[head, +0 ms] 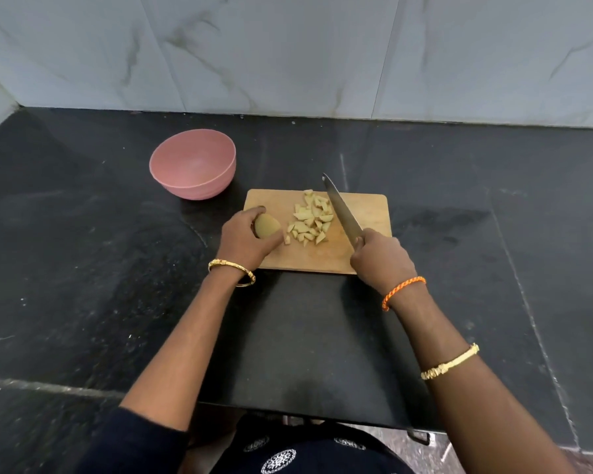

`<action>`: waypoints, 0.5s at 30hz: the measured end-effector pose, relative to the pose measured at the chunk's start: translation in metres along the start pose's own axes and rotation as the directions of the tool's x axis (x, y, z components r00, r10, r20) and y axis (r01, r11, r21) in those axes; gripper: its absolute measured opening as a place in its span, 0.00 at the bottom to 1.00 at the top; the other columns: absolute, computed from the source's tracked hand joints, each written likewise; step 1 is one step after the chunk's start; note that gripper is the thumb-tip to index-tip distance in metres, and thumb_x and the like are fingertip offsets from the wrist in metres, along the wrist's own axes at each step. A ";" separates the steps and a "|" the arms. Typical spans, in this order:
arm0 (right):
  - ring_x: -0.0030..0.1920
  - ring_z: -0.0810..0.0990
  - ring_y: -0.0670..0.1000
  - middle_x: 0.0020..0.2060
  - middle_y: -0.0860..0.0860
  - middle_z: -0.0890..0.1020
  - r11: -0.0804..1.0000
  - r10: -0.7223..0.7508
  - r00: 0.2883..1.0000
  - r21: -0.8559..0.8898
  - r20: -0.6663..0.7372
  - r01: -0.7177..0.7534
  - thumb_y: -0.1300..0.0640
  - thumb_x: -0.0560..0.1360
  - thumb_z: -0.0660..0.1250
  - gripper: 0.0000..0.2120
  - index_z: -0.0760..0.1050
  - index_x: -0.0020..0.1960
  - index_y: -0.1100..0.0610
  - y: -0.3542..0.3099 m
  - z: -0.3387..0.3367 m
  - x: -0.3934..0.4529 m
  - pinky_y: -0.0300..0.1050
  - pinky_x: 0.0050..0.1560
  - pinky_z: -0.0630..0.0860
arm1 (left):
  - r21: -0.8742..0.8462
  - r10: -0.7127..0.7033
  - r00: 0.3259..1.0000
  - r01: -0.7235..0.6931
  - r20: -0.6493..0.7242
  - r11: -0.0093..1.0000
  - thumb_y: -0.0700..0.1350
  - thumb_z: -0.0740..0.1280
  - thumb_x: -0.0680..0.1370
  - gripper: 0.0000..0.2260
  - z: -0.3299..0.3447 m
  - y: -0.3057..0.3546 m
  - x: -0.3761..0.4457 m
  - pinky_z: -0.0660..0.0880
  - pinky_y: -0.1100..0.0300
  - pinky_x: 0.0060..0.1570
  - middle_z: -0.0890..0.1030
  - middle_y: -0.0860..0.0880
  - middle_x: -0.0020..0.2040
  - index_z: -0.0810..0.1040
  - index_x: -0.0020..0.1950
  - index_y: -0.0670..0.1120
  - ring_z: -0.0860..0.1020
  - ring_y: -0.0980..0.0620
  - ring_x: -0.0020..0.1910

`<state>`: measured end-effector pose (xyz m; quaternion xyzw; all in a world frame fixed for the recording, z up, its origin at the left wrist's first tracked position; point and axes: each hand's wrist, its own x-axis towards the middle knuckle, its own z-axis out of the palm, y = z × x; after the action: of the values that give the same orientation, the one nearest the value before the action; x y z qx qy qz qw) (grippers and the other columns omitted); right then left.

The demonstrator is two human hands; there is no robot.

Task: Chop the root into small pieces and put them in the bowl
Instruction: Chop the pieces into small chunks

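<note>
On board [363,206]: root [267,225], pieces [310,222], knife [343,210].

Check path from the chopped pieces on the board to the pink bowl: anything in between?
Partly. The left hand, holding the uncut root piece, sits at the board's left edge, beside the chopped pieces. The pink bowl stands beyond the board's far-left corner, with only bare counter between.

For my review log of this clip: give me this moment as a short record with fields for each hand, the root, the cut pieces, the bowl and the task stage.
left hand: holds uncut root piece on cutting board
right hand: grips knife, blade angled over board
cut pieces: piled mid-board
bowl: pink, empty, on counter beyond the board's left end
stage: chopping partly done, nothing in bowl yet
</note>
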<state>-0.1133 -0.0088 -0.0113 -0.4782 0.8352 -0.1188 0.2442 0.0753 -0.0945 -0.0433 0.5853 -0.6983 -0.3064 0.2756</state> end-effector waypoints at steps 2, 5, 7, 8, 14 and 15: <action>0.44 0.76 0.57 0.41 0.54 0.74 0.996 -0.034 0.999 -0.082 0.015 0.035 0.57 0.79 0.54 0.11 0.73 0.54 0.58 -0.003 -0.005 0.006 0.49 0.44 0.74 | -0.075 -0.026 0.998 0.022 -0.057 0.997 0.47 0.74 0.69 0.26 0.003 0.000 0.002 0.75 0.53 0.57 0.78 0.45 0.56 0.74 0.65 0.43 0.77 0.49 0.52; 0.43 0.76 0.56 0.41 0.54 0.73 0.976 -0.077 0.994 -0.198 0.071 0.090 0.62 0.78 0.55 0.11 0.72 0.57 0.58 -0.003 -0.013 0.007 0.49 0.44 0.76 | -0.146 -0.062 0.993 0.047 -0.100 0.988 0.48 0.72 0.71 0.26 0.009 0.006 0.011 0.74 0.58 0.57 0.78 0.45 0.57 0.72 0.67 0.42 0.77 0.51 0.53; 0.44 0.77 0.57 0.42 0.55 0.73 0.958 -0.105 0.990 -0.258 0.095 0.126 0.64 0.78 0.56 0.13 0.70 0.60 0.57 -0.002 -0.015 0.006 0.50 0.47 0.78 | -0.197 -0.059 0.995 0.042 -0.082 0.979 0.49 0.70 0.74 0.25 0.012 0.011 0.021 0.72 0.59 0.61 0.76 0.45 0.63 0.70 0.68 0.42 0.75 0.50 0.60; 0.45 0.78 0.57 0.42 0.55 0.73 0.949 -0.122 0.988 -0.281 0.097 0.145 0.64 0.78 0.55 0.14 0.70 0.62 0.57 -0.001 -0.017 0.005 0.50 0.47 0.79 | -0.210 -0.053 0.996 0.038 -0.065 0.977 0.50 0.68 0.75 0.25 0.014 0.012 0.029 0.71 0.58 0.62 0.75 0.46 0.64 0.70 0.68 0.42 0.74 0.50 0.61; 0.47 0.80 0.58 0.50 0.58 0.79 0.907 -0.183 0.978 -0.367 0.102 0.208 0.64 0.79 0.55 0.16 0.68 0.65 0.55 0.006 -0.019 -0.002 0.51 0.49 0.80 | -0.273 0.030 0.998 -0.014 0.058 0.962 0.55 0.64 0.76 0.15 0.025 0.025 0.070 0.75 0.57 0.55 0.80 0.51 0.50 0.77 0.56 0.46 0.78 0.55 0.50; 0.47 0.80 0.58 0.50 0.58 0.79 0.903 -0.183 0.977 -0.373 0.108 0.211 0.64 0.79 0.55 0.16 0.68 0.65 0.54 0.006 -0.019 -0.002 0.51 0.49 0.80 | -0.316 0.030 0.996 -0.002 0.083 0.949 0.54 0.64 0.76 0.14 0.028 0.027 0.073 0.76 0.57 0.54 0.80 0.51 0.48 0.77 0.54 0.46 0.79 0.55 0.49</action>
<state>-0.1269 -0.0042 0.0033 -0.6025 0.7805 0.0392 0.1622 0.0249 -0.1602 -0.0392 0.5140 -0.6565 -0.4370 0.3374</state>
